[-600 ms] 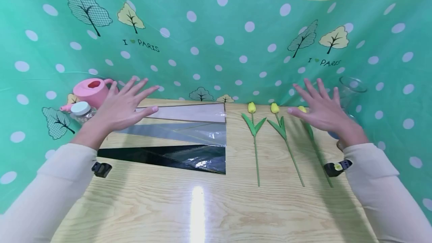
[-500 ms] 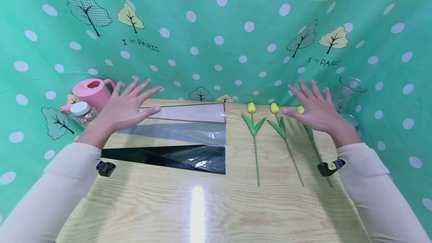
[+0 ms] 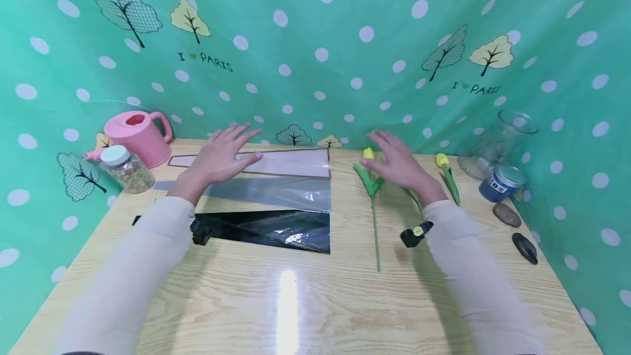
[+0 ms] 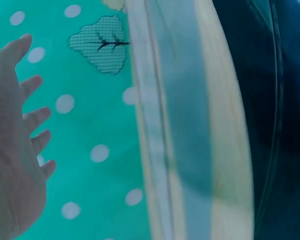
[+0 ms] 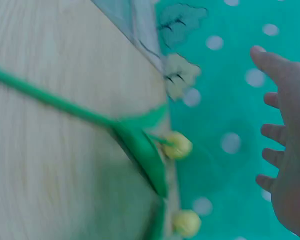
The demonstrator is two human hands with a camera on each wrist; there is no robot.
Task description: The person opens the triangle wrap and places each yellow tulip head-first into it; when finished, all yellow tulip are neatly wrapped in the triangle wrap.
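Observation:
My left hand [image 3: 219, 155] is held over the flat flower sleeves with its fingers extended and nothing in it. Under and beside it lie a pale sleeve [image 3: 296, 162], a grey sleeve [image 3: 276, 190] and a black sleeve [image 3: 276, 229], all glossy at the right end. My right hand [image 3: 399, 163], also holding nothing, is above the yellow artificial tulips. One tulip [image 3: 376, 229] lies just left of it, and another tulip [image 3: 449, 182] shows to its right. The middle tulip is mostly hidden by the hand and forearm. In the right wrist view, two yellow blooms [image 5: 178, 145] appear apart from the fingers.
A pink watering can [image 3: 140, 136] and a lidded jar of small pebbles [image 3: 128, 171] stand at the back left. On the right are a clear glass vase [image 3: 493, 147], a blue jar [image 3: 500, 184], a brown stone [image 3: 506, 215] and a black oval object [image 3: 525, 248]. Polka-dot cloth hangs behind.
Both hands have moved inward: the left one rightward over the sleeves, the right one leftward over the tulips. The watering can, blue jar and stones are now uncovered.

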